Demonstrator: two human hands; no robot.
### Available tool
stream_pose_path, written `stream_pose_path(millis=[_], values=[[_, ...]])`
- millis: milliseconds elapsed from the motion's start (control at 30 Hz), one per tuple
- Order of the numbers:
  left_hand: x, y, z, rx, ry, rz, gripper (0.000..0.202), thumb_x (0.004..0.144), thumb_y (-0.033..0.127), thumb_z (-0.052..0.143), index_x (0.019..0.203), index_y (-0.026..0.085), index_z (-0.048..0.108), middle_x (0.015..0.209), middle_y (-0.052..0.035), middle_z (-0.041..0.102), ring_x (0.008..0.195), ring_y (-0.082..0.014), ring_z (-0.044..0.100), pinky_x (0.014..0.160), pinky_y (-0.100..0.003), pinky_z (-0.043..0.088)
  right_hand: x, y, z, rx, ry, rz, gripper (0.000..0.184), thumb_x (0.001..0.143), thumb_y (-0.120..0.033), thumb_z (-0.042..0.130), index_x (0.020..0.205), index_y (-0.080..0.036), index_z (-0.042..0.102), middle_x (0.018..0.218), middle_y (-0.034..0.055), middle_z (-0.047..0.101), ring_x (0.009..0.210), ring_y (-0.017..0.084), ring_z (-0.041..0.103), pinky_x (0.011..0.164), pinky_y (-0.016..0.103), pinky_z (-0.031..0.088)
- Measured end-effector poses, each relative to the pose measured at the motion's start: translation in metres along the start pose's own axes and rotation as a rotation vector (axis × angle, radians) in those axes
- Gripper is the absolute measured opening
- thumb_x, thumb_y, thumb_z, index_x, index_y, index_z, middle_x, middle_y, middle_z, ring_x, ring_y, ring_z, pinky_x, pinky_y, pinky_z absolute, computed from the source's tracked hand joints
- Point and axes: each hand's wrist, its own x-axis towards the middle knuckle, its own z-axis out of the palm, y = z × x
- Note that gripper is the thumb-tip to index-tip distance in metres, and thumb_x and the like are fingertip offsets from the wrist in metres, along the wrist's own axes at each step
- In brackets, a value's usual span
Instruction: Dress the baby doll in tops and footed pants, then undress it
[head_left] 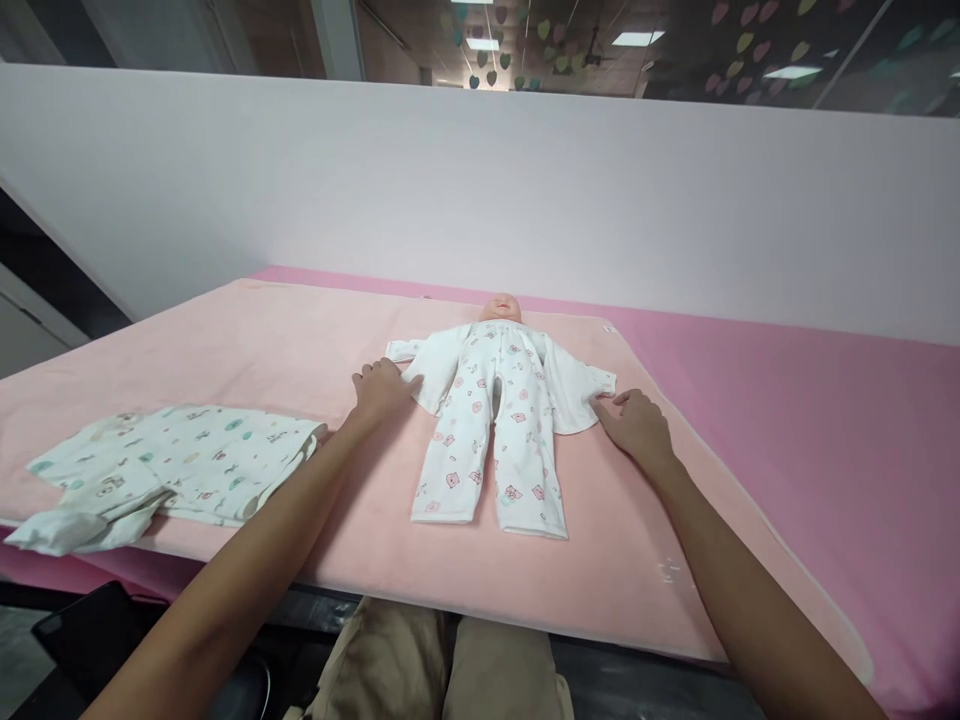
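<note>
A baby doll (503, 306) lies on its back, only its head showing above the clothes. A white long-sleeved baby shirt (575, 395) is spread out below the head, sleeves out to both sides. Over its middle, baby pants (459, 440) with a pink animal print lie flat, legs toward me. My left hand (381, 388) is at the shirt's left edge below the sleeve, fingers apart, thumb by the cloth. On the other side my right hand (637, 428) has its thumb at the shirt's lower right corner, fingers loosely bent and apart from the thumb.
A printed white baby garment (202, 455) lies at the left near the front edge. A pale pink blanket (300, 345) covers much of the pink table (810, 430). A white wall panel (480, 190) rises behind. A black object (90, 640) is below the edge at left.
</note>
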Motion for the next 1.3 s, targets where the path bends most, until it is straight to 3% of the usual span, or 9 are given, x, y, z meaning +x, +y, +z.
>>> stream_pose_path(millis=[200, 333, 500, 567, 633, 767, 867, 1033, 1300], values=[[0.016, 0.012, -0.007, -0.267, -0.030, -0.061, 0.029, 0.093, 0.046, 0.050, 0.097, 0.020, 0.063, 0.105, -0.0133, 0.074, 0.108, -0.0353, 0.067, 0.098, -0.047, 0.047, 0.011, -0.016, -0.005, 0.278, -0.274, 0.078, 0.038, 0.085, -0.057, 0.065, 0.069, -0.025, 0.050, 0.071, 0.0016, 0.060, 0.070, 0.021, 0.056, 0.067, 0.033, 0.040], [0.010, 0.048, -0.023, -0.529, 0.163, 0.073, 0.027, 0.101, 0.041, 0.037, 0.098, 0.022, 0.055, 0.105, -0.0088, 0.070, 0.094, -0.0236, 0.065, 0.080, -0.034, 0.051, 0.025, -0.046, -0.018, 0.773, -0.095, 0.065, 0.031, 0.089, -0.051, 0.058, 0.075, -0.026, 0.046, 0.071, -0.0025, 0.050, 0.068, 0.018, 0.050, 0.064, 0.030, 0.042], [-0.019, 0.102, -0.025, -0.476, 0.062, 0.636, 0.019, 0.101, 0.039, 0.050, 0.103, 0.022, 0.058, 0.114, -0.0086, 0.069, 0.106, -0.0248, 0.062, 0.094, -0.037, 0.051, 0.012, -0.113, -0.027, 0.617, -0.087, -0.576, 0.017, 0.096, -0.040, 0.057, 0.089, -0.025, 0.051, 0.092, 0.0032, 0.060, 0.086, 0.022, 0.056, 0.082, 0.036, 0.048], [-0.035, 0.105, -0.020, -0.353, -0.045, 0.794, 0.016, 0.099, 0.037, 0.055, 0.101, 0.023, 0.060, 0.115, -0.0095, 0.069, 0.109, -0.0270, 0.061, 0.102, -0.042, 0.049, -0.002, -0.128, -0.026, 0.374, -0.210, -0.852, 0.014, 0.098, -0.035, 0.057, 0.088, -0.025, 0.052, 0.097, 0.0061, 0.063, 0.091, 0.025, 0.057, 0.088, 0.041, 0.048], [-0.050, 0.094, -0.016, -0.298, -0.078, 0.825, 0.015, 0.100, 0.036, 0.056, 0.107, 0.024, 0.061, 0.123, -0.0105, 0.067, 0.116, -0.0295, 0.059, 0.108, -0.046, 0.046, -0.017, -0.126, -0.024, 0.253, -0.270, -0.947, 0.011, 0.101, -0.031, 0.056, 0.093, -0.025, 0.054, 0.103, 0.0084, 0.064, 0.096, 0.027, 0.058, 0.091, 0.044, 0.048], [-0.071, 0.050, -0.013, -0.358, -0.010, 0.657, 0.030, 0.103, 0.034, 0.052, 0.132, 0.026, 0.055, 0.140, -0.0113, 0.060, 0.130, -0.0294, 0.053, 0.111, -0.045, 0.045, -0.037, -0.090, -0.017, 0.327, -0.191, -0.819, 0.015, 0.102, -0.033, 0.061, 0.116, -0.029, 0.056, 0.121, 0.0113, 0.065, 0.117, 0.032, 0.060, 0.097, 0.047, 0.051], [-0.073, 0.030, -0.010, -0.329, 0.003, 0.505, 0.033, 0.103, 0.036, 0.052, 0.134, 0.024, 0.052, 0.135, -0.0117, 0.061, 0.119, -0.0291, 0.059, 0.100, -0.044, 0.050, -0.044, -0.067, -0.009, 0.301, -0.177, -0.666, 0.022, 0.100, -0.036, 0.063, 0.119, -0.028, 0.056, 0.116, 0.0114, 0.067, 0.108, 0.032, 0.064, 0.090, 0.047, 0.053], [-0.062, 0.035, 0.000, -0.224, -0.062, 0.400, 0.024, 0.099, 0.039, 0.055, 0.118, 0.024, 0.056, 0.105, -0.0077, 0.071, 0.101, -0.0301, 0.065, 0.086, -0.043, 0.049, -0.043, -0.063, 0.009, 0.124, -0.229, -0.477, 0.007, 0.096, -0.031, 0.056, 0.093, -0.026, 0.053, 0.090, 0.0054, 0.065, 0.082, 0.026, 0.062, 0.069, 0.038, 0.047], [-0.071, 0.042, -0.007, -0.152, -0.067, 0.319, 0.010, 0.095, 0.030, 0.051, 0.104, 0.026, 0.049, 0.085, -0.0038, 0.070, 0.079, -0.0275, 0.065, 0.075, -0.039, 0.046, -0.052, -0.076, -0.006, 0.128, -0.368, -0.413, 0.030, 0.101, -0.036, 0.047, 0.077, -0.027, 0.031, 0.068, -0.0014, 0.051, 0.061, 0.021, 0.050, 0.059, 0.033, 0.036]])
